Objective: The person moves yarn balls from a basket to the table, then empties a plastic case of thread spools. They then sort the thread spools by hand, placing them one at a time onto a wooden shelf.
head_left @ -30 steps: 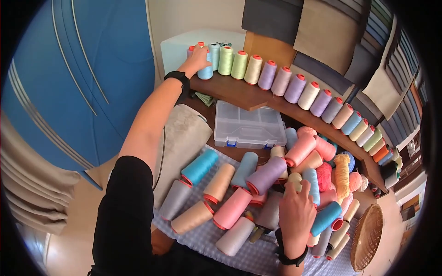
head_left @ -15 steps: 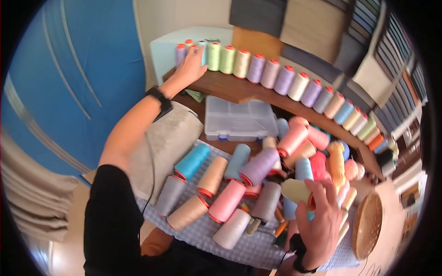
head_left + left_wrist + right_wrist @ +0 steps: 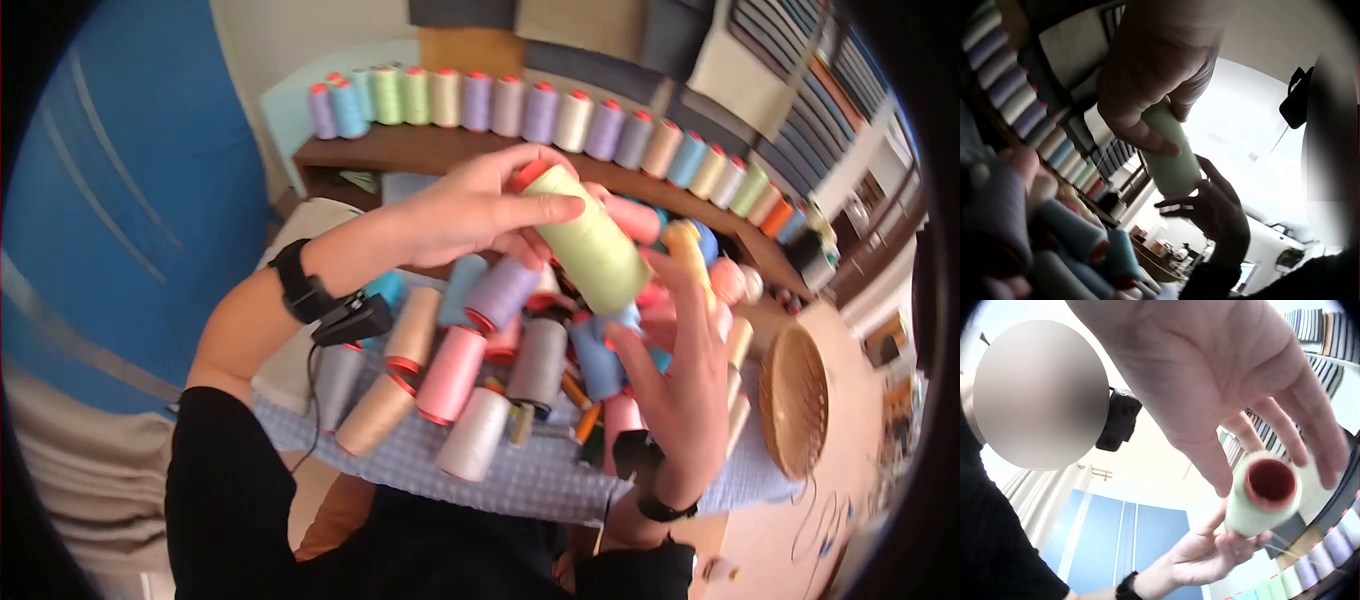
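Note:
A pale green thread cone is held up over the pile, tilted. My left hand grips its red-tipped narrow end, with the thumb across the side. Around the wide end, my right hand has its fingers and thumb spread. The left wrist view shows the left fingers curled on the cone and the right hand below. In the right wrist view, the cone's hollow red base faces the camera, near the spread right fingers; whether they touch it is unclear.
A row of upright cones stands on the curved wooden shelf. Below, pink, white, grey and purple cones lie on a checked cloth. A woven basket is at the right.
My left hand has come from the shelf to the green cone and taken hold of it. The cone has risen from the pile, and my right hand has loosened from it. The view has shifted.

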`<action>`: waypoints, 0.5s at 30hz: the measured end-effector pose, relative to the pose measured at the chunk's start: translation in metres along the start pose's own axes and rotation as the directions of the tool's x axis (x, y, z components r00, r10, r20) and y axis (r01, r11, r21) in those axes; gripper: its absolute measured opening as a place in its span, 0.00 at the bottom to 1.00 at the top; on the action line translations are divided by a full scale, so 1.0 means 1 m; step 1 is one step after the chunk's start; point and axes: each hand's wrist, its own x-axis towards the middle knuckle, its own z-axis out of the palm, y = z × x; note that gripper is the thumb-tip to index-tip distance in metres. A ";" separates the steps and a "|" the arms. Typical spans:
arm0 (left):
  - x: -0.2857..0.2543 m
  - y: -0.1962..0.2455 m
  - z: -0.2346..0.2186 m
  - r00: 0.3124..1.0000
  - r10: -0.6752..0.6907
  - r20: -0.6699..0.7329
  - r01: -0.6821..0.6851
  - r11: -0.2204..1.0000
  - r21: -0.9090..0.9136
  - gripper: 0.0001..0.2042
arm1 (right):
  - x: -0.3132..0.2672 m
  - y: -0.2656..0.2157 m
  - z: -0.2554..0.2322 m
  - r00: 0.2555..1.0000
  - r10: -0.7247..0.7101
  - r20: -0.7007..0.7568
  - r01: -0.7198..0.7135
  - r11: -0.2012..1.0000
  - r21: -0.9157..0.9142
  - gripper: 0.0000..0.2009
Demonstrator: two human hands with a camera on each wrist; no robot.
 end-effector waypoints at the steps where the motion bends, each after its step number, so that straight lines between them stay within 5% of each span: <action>1: 0.002 0.004 -0.018 0.996 0.023 -0.084 -0.018 0.998 0.055 0.17 | 0.000 0.009 0.001 0.998 0.025 0.064 -0.022 0.999 -0.041 0.24; 6: -0.010 0.036 -0.072 0.875 0.218 -0.432 0.014 0.880 0.474 0.20 | 0.008 0.038 0.018 0.971 0.153 0.183 -0.100 0.958 -0.268 0.19; 12: -0.023 0.045 -0.071 0.933 0.143 -0.330 0.101 0.777 0.621 0.14 | 0.011 0.038 0.033 0.951 0.181 0.250 -0.107 0.953 -0.282 0.17; 15: -0.024 0.039 -0.068 0.917 0.242 -0.317 -0.011 0.810 0.586 0.14 | 0.009 0.035 0.035 0.941 0.231 0.248 -0.145 0.935 -0.322 0.18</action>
